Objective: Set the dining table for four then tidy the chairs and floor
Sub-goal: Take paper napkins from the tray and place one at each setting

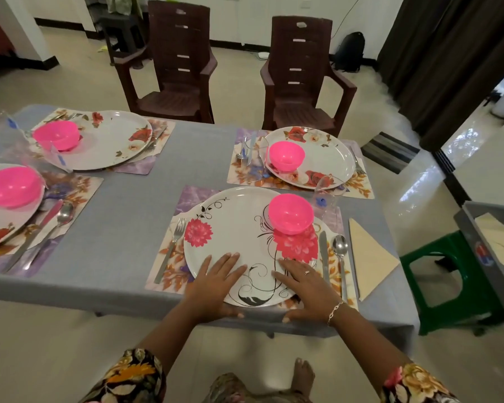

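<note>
A white plate with pink flowers lies on a floral placemat at the table's near edge. My left hand and my right hand rest flat on its near rim, fingers straight, thumbs under the edge. A pink bowl sits on the plate's far right. A fork lies left of the plate; a knife and spoon lie right. A folded cream napkin lies beyond the spoon. A clear glass stands behind the bowl.
Three other settings with pink bowls cover the grey tablecloth. Two brown chairs stand back from the far side. A green stool and grey bin with napkins are at right.
</note>
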